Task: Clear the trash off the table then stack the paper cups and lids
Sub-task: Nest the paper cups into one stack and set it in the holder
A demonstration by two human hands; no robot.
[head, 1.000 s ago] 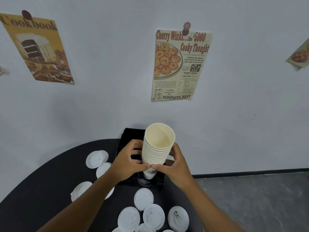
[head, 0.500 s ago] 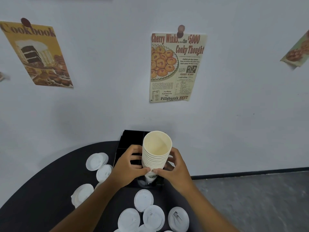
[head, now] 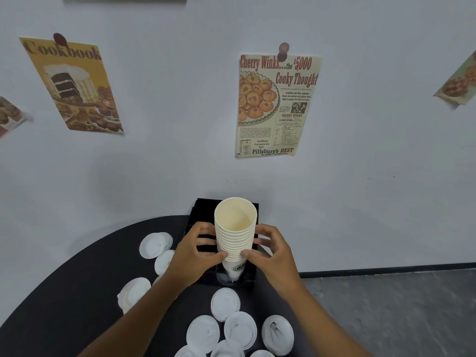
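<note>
Head view is showing both hands, left hand [head: 192, 256] and right hand [head: 273, 256], gripping the cup stack [head: 235, 235] upright over the black organizer [head: 199, 210] on the bench [head: 77, 279]; lids [head: 225, 304] are lying scattered nearby.

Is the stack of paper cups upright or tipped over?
Upright. The stack of paper cups stands mouth up in the black organizer, with the left hand and right hand gripping its sides.
</note>
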